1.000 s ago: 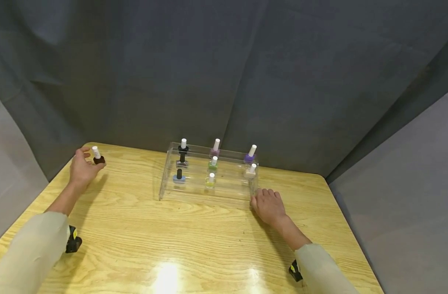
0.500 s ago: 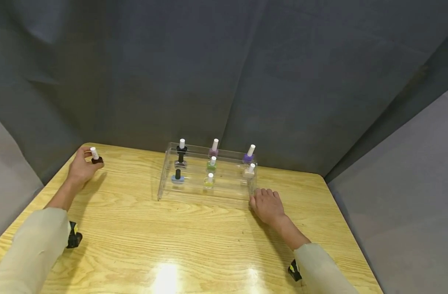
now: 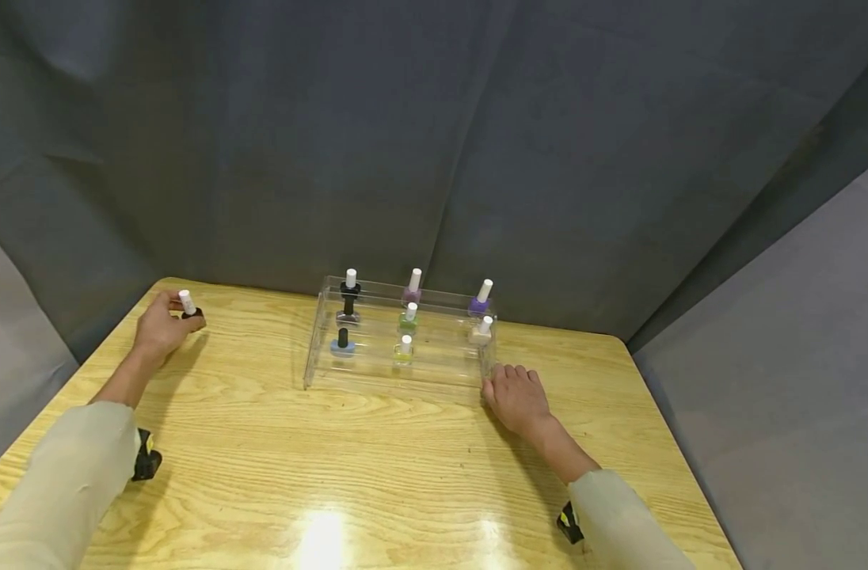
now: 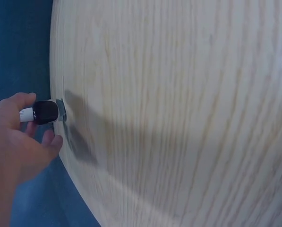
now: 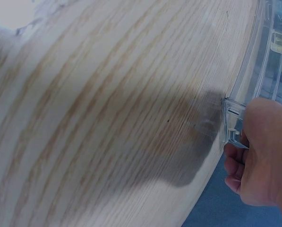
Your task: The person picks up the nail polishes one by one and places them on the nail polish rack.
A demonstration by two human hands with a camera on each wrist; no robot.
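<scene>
At the far left of the table, my left hand (image 3: 161,326) holds a nail polish bottle (image 3: 188,304) with a white cap and dark polish. In the left wrist view, the bottle's (image 4: 45,112) base is right by the tabletop near its edge, with thumb and fingers about its cap end. My right hand (image 3: 517,398) grips the front right corner of a clear tiered display rack (image 3: 398,385). In the right wrist view, the thumb lies over the rack's end panel (image 5: 233,122) and the other fingers curl beside it.
Several nail polish bottles stand on the rack, among them purple (image 3: 480,304), green (image 3: 409,321), yellow (image 3: 403,353) and blue (image 3: 343,347) ones. The wooden table (image 3: 320,467) ends at a dark curtain (image 3: 377,158) behind.
My left hand has shifted slightly right and down relative to the rack with the dark bottle, which now shows less behind the thumb. My right hand has stayed at the rack's corner.
</scene>
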